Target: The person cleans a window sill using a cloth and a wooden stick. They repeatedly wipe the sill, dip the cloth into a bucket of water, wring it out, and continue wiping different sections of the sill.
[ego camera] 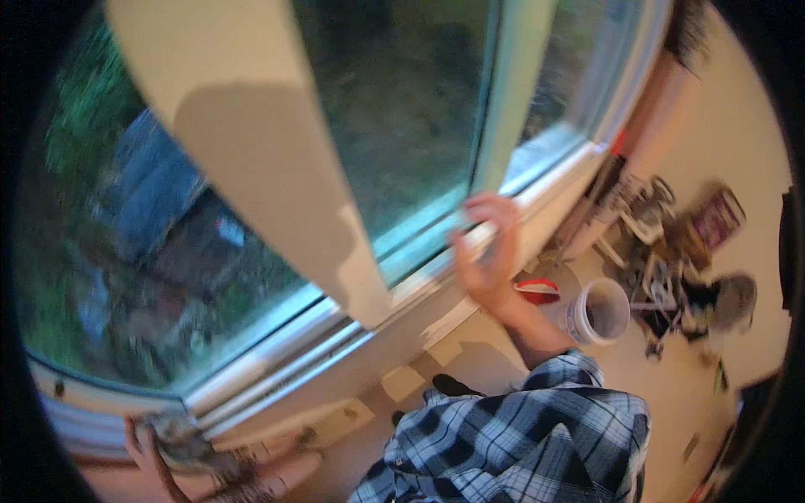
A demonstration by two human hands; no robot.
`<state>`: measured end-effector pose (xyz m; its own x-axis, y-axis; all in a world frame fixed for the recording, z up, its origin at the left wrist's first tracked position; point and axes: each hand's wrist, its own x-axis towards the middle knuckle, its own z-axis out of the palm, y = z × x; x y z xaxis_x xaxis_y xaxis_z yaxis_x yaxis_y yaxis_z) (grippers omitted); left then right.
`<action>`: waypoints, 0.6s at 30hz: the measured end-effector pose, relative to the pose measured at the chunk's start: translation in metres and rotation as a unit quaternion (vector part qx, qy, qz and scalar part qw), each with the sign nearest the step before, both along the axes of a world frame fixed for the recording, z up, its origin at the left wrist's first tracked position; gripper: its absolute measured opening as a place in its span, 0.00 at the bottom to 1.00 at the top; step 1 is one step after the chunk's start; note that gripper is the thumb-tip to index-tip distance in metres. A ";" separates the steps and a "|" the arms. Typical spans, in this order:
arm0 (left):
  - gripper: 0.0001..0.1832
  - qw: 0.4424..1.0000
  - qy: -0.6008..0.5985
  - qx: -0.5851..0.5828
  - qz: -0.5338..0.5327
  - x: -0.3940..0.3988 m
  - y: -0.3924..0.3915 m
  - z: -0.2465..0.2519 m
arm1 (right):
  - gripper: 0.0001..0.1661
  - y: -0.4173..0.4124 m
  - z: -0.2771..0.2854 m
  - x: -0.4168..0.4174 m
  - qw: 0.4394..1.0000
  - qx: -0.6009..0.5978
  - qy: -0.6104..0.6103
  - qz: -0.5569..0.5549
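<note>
My right hand is at the lower rail of a white-framed sliding window, its thumb and fingers curved apart around a small pale patch. Blur hides whether that patch is a held thing or part of the frame. At the lower left, what looks like my left hand lies beside a crumpled greyish thing, near the window's corner; its grip is unclear. A wide beige window post rises between the panes and bears a shadow. The right forearm comes out of a plaid shirt sleeve.
Right of my forearm stands a white plastic bucket, with a red and white object near it. Beyond are a cluttered heap of tools or equipment and a framed or boxed item. Outside the glass lies a blue tarp-like sheet.
</note>
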<state>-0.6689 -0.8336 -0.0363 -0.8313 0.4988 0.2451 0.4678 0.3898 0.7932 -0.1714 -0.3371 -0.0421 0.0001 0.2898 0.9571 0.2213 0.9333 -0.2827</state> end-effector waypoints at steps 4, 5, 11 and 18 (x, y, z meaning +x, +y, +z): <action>0.20 0.995 0.056 -0.032 -0.074 0.091 0.091 0.045 | 0.26 -0.065 0.030 -0.034 0.998 0.026 -0.033 0.056; 0.26 0.995 0.005 -0.051 -0.081 0.092 0.091 0.045 | 0.28 -0.075 0.036 -0.045 0.997 0.040 -0.024 0.066; 0.23 0.957 0.070 -0.089 -0.267 0.147 0.166 0.072 | 0.25 -0.060 0.038 -0.070 0.998 0.067 0.017 -0.010; 0.24 0.895 0.026 -0.030 -0.444 0.212 0.261 0.080 | 0.36 -0.078 0.054 -0.058 0.998 0.035 -0.013 -0.043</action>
<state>-0.4572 -0.5723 0.0434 -0.0894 0.9709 0.2223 0.6497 -0.1123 0.7518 -0.2299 -0.4151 0.0120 -0.0023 0.2215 0.9751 0.3080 0.9279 -0.2101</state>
